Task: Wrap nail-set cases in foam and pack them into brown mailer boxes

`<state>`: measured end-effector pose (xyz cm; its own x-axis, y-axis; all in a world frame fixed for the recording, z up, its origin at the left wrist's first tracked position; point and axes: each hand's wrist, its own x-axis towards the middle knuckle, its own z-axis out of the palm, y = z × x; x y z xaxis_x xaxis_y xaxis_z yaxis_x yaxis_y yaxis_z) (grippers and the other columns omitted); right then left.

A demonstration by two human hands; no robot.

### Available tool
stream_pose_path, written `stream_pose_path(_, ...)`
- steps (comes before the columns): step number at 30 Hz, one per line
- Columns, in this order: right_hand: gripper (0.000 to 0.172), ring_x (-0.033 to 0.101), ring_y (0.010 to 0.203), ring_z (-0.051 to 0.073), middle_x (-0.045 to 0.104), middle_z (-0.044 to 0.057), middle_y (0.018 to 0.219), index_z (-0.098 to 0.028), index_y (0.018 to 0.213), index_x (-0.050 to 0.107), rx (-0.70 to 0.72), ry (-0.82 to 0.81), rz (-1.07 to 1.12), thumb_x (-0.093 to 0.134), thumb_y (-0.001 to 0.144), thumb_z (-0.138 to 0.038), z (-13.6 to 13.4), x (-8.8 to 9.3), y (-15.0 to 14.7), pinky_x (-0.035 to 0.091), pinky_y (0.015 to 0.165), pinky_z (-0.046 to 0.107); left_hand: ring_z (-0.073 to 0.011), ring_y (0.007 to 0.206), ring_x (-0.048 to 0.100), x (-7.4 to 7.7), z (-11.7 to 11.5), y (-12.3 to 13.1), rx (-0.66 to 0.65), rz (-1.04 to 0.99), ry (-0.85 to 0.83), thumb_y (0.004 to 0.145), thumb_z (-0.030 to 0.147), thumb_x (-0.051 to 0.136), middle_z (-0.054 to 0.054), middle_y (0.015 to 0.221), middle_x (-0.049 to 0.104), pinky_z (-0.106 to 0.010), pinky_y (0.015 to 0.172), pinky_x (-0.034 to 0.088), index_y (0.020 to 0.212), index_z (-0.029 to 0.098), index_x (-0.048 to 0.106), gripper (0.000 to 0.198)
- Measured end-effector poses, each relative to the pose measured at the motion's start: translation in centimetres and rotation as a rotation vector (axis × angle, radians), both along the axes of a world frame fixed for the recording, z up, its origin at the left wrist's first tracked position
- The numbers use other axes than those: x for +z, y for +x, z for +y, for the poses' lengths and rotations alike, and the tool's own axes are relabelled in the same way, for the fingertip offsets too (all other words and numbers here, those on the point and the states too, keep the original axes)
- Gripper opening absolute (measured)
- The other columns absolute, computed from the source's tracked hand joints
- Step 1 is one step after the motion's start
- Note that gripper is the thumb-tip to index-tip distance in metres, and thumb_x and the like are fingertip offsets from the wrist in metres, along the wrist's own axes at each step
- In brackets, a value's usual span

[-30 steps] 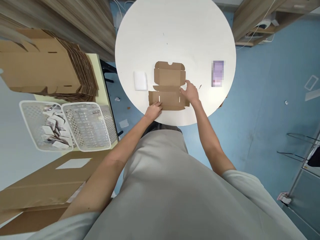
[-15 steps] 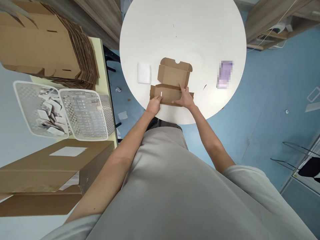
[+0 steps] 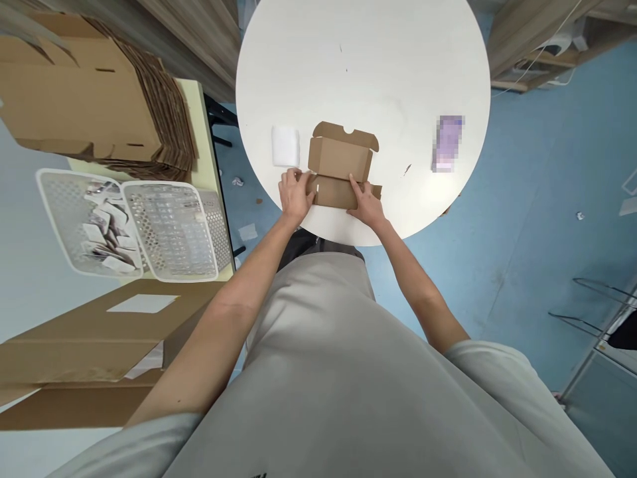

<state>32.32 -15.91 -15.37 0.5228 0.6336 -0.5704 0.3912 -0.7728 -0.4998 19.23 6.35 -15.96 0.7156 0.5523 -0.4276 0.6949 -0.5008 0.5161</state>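
Note:
A small brown cardboard box lies partly folded on the round white table, its notched lid standing open at the far side. Around the box's left end curls my left hand, thumb on the near side and fingers over the side flap. My right hand grips the right part of the tray, its index finger reaching inside and its thumb at the near wall. Just beyond my left hand sits a white, soft-looking packet.
A blurred purple item lies at the table's right. On the side table at left are stacked flat cardboard boxes, a white basket of small packets, another basket of clear items and a large carton.
My left hand has shifted left and away from me, from the tray's near wall to its left end flap. My right hand stays on the right part, moving slightly left with the box.

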Motion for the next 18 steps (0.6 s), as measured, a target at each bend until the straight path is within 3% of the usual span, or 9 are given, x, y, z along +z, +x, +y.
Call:
stream_pose_path(3, 0.118, 0.064, 0.140, 0.042, 0.043, 0.022, 0.172, -0.033, 0.186, 0.017, 0.013, -0.001, -0.006, 0.085, 0.090, -0.035, 0.0, 0.1, 0.0, 0.069, 0.101, 0.054, -0.0370, 0.147, 0.061, 0.3, -0.1, 0.0, 0.247, 0.113, -0.080, 0.089, 0.032, 0.090, -0.018, 0.158, 0.061, -0.048, 0.121, 0.051, 0.161, 0.024, 0.051, 0.082)
stream_pose_path(5, 0.118, 0.064, 0.140, 0.042, 0.043, 0.022, 0.172, -0.033, 0.186, 0.017, 0.015, 0.005, -0.009, 0.086, 0.090, -0.036, 0.0, 0.1, 0.0, 0.069, 0.101, 0.054, -0.0318, 0.133, 0.071, 0.5, -0.6, -0.2, 0.304, 0.147, -0.209, 0.093, 0.038, 0.088, -0.017, 0.145, 0.071, -0.042, 0.113, 0.055, 0.156, 0.020, 0.054, 0.074)
stream_pose_path(7, 0.118, 0.063, 0.140, 0.042, 0.043, 0.021, 0.172, -0.034, 0.185, 0.017, 0.016, 0.005, -0.011, 0.086, 0.090, -0.037, 0.0, 0.1, 0.0, 0.070, 0.100, 0.054, -0.0274, 0.119, 0.076, 0.8, -1.5, -0.4, 0.257, 0.098, -0.275, 0.097, 0.046, 0.081, -0.014, 0.137, 0.075, -0.038, 0.107, 0.058, 0.145, 0.020, 0.062, 0.057)
stream_pose_path(10, 0.118, 0.063, 0.141, 0.043, 0.040, 0.022, 0.173, -0.034, 0.185, 0.018, 0.019, -0.007, -0.006, 0.088, 0.089, -0.037, 0.1, 0.2, 0.1, 0.069, 0.101, 0.055, -0.0248, 0.107, 0.077, 1.1, -2.7, -0.4, 0.176, 0.021, -0.225, 0.102, 0.050, 0.072, -0.013, 0.136, 0.076, -0.039, 0.104, 0.059, 0.132, 0.021, 0.069, 0.042)
stream_pose_path(15, 0.118, 0.064, 0.139, 0.044, 0.037, 0.021, 0.176, -0.034, 0.184, 0.021, 0.016, -0.003, 0.022, 0.089, 0.088, -0.037, 0.0, 0.4, 0.3, 0.069, 0.100, 0.055, -0.0305, 0.107, 0.075, -0.2, -2.9, 0.3, 0.154, 0.158, -0.112, 0.095, 0.028, 0.070, -0.009, 0.110, 0.081, -0.044, 0.102, 0.058, 0.107, 0.024, 0.073, 0.014)
stream_pose_path(18, 0.119, 0.065, 0.137, 0.044, 0.035, 0.021, 0.178, -0.036, 0.185, 0.019, 0.024, -0.006, 0.023, 0.089, 0.088, -0.040, 0.0, 0.4, 0.4, 0.070, 0.098, 0.054, -0.0330, 0.106, 0.073, -1.1, -2.7, 0.9, 0.137, 0.210, -0.057, 0.091, 0.021, 0.066, -0.010, 0.103, 0.079, -0.047, 0.098, 0.058, 0.099, 0.025, 0.072, 0.011)
